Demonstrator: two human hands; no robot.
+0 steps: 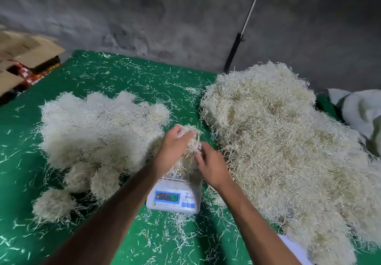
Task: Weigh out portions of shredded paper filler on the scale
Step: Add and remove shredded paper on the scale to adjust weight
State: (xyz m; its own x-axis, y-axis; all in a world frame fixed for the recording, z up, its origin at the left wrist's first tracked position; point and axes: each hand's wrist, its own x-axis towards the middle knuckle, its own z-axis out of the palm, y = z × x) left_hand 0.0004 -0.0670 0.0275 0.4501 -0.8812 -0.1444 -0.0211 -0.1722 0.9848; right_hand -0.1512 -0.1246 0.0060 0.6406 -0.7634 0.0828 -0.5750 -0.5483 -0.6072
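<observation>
A small white digital scale (174,197) sits on the green table (115,79), its lit display reading about 90. Above its pan both hands hold one clump of pale shredded paper (190,141). My left hand (173,151) grips the clump from the left, and my right hand (212,166) pinches strands at its right side. Strands hang down from the clump onto the scale pan. A big loose heap of shredded paper (284,151) lies to the right. On the left lies a pile of rounded paper portions (99,132).
Loose strands are scattered all over the green table. Cardboard boxes (26,52) stand beyond the far left corner. A black and white pole (243,31) leans against the grey wall. A white cloth or bag (362,112) lies at the right edge.
</observation>
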